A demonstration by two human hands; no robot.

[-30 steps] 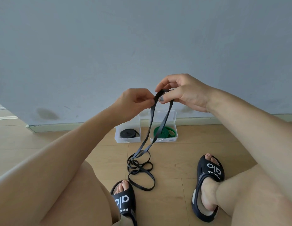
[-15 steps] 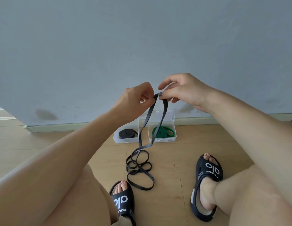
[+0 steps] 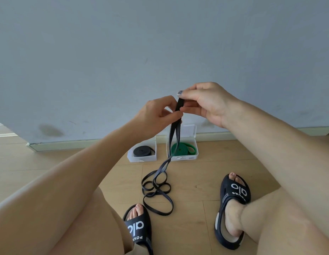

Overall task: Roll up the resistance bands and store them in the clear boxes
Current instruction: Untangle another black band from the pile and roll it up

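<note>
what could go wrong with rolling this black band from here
1. The black band is only pinched at its folded top by the left hand and right hand; it could slip before a roll starts.
2. Its loose loops lie crossed on the floor, so they may knot as it winds.
3. Both clear boxes already hold a roll; fitting another looks tight.

Single head cam, wide-angle, looking forward and down from a seated person. Near: forearms, knees and black slides [image 3: 233,210] at the bottom edge. Mid: wooden floor [image 3: 49,168]. Far: grey wall [image 3: 160,43] filling the upper half. No second view.
</note>
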